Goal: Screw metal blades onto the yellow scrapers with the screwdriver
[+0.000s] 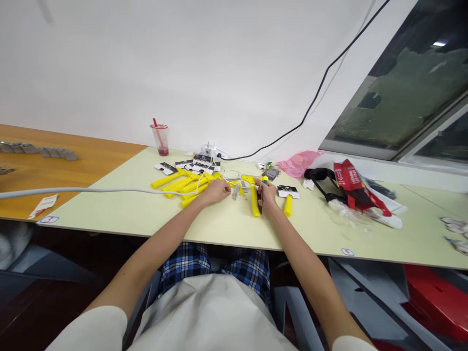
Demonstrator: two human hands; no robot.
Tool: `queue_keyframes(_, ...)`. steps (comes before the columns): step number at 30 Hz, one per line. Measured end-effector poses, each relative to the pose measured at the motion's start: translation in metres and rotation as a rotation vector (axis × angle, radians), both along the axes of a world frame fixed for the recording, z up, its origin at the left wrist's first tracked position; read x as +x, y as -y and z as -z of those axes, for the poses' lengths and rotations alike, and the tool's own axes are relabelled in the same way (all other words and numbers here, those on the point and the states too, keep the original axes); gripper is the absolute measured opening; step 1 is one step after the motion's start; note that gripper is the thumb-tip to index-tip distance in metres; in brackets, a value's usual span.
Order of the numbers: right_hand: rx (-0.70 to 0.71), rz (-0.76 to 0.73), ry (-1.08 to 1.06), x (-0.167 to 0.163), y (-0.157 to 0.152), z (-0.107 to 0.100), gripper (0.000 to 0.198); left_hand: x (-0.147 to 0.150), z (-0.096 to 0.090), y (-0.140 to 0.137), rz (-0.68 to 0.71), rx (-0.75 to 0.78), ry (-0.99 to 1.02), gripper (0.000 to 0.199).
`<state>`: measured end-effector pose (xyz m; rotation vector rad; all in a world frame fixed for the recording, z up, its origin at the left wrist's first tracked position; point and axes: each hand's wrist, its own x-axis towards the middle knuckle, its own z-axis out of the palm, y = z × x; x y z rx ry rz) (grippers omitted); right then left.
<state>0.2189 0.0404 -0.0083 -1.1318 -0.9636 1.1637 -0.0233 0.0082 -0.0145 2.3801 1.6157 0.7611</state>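
Note:
My left hand (218,191) is closed in a pinch, and whatever lies between its fingertips is too small to make out. Near it are small grey metal-looking pieces (236,192) on the table. My right hand (267,191) wraps around a green-and-yellow handle (265,180), mostly hidden by the fingers. Just left of that hand lies a T-shaped yellow plastic tool (255,201). Several similar yellow tools (175,186) are piled to the left of my left hand. Another yellow handle (288,205) with a black-and-white card (288,191) lies to the right.
Black-and-white cards (203,165) lie behind the pile, near a power strip (209,150). A white cable (120,190) crosses on the left. A drink cup (161,141) stands at back left. Pink plastic bag (300,163), headphones-like black item (321,174) and red packaging (351,183) lie right.

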Motion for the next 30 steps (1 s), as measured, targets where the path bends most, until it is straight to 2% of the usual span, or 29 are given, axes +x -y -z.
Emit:
queue_keyframes(14,-0.019,-0.081,0.057,-0.005,0.002,0.002,0.051,-0.002,0.005,-0.002,-0.006,-0.032,-0.004,0.018)
queue_keyframes(22,-0.016,-0.079,0.052,-0.006,0.006,0.0,0.05,-0.001,0.004,0.0,-0.011,0.021,-0.005,0.037)
queue_keyframes(30,-0.058,-0.072,0.047,0.002,-0.012,-0.001,0.046,-0.008,0.007,-0.013,0.092,0.069,-0.073,0.026)
